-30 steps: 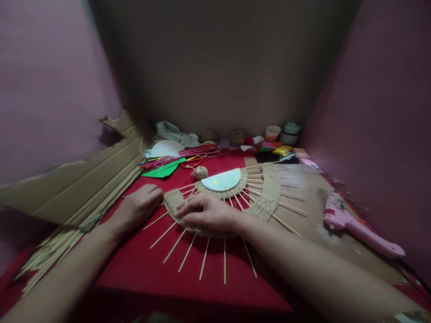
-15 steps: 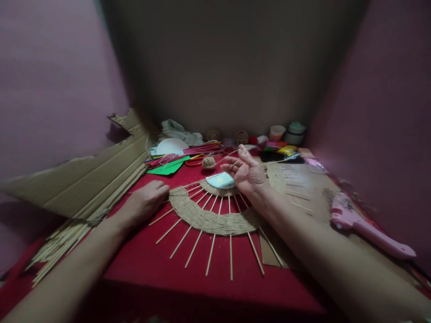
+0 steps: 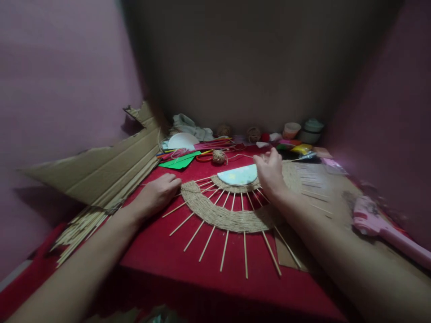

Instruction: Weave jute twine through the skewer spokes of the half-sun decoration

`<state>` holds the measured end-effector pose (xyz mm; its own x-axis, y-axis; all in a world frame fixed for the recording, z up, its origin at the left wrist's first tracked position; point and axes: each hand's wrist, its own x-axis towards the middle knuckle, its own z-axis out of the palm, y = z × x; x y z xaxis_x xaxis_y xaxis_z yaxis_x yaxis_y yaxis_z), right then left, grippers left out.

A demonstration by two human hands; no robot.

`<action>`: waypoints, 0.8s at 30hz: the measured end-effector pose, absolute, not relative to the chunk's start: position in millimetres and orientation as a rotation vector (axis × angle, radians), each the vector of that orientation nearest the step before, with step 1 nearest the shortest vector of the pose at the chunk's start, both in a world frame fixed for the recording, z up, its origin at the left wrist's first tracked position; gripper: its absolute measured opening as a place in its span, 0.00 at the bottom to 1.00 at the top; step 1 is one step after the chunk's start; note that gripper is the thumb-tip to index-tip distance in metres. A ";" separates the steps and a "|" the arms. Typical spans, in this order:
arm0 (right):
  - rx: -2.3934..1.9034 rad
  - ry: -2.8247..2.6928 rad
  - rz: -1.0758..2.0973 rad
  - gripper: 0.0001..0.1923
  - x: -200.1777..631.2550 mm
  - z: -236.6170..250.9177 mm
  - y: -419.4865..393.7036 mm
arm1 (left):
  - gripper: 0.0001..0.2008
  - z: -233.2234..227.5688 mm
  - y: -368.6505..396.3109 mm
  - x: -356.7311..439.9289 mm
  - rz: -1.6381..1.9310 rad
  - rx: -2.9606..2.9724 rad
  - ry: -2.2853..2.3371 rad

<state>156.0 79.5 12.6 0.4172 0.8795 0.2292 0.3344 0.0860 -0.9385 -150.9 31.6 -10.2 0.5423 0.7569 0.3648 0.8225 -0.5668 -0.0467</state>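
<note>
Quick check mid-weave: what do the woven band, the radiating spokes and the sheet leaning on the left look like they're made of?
Woven band: looks like jute or similar twine, tan, coarse and matte, with ribbed rows. Spokes: thin pale sticks, probably bamboo or wood, straight and unfinished. Leaning sheet: corrugated cardboard, brown, with a torn edge and ridged lines. The left hand rests at the band's end.

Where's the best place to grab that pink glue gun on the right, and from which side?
Probably the long handle of the glue gun, taken from above with the right hand. It lies flat on the brown board, the handle trailing toward the near right edge and nothing crowding it. The bulkier nose end points inward at the woven fan, so it looks harder to close fingers around.
</note>
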 end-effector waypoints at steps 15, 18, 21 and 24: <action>-1.040 -2.683 -0.082 0.10 90.9 6.4 42.6 | 0.11 -10.0 28.3 -157.3 -0.418 -2.622 -1.359; -1.074 -2.659 -0.052 0.09 84.1 4.2 41.4 | 0.10 -9.0 27.8 -161.0 -0.476 -2.709 -1.397; -1.104 -2.643 0.024 0.09 77.2 3.0 35.3 | 0.10 -7.1 27.6 -163.5 -0.574 -2.737 -1.471; -1.162 -2.624 0.094 0.11 69.8 4.8 26.6 | 0.10 -3.5 27.2 -163.9 -0.621 -2.771 -1.533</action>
<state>69.8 26.6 4.8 -0.6421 0.7349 0.2180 0.7175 0.6763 -0.1666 -163.9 27.2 -3.5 0.4756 0.8308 0.2892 0.7980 -0.5458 0.2556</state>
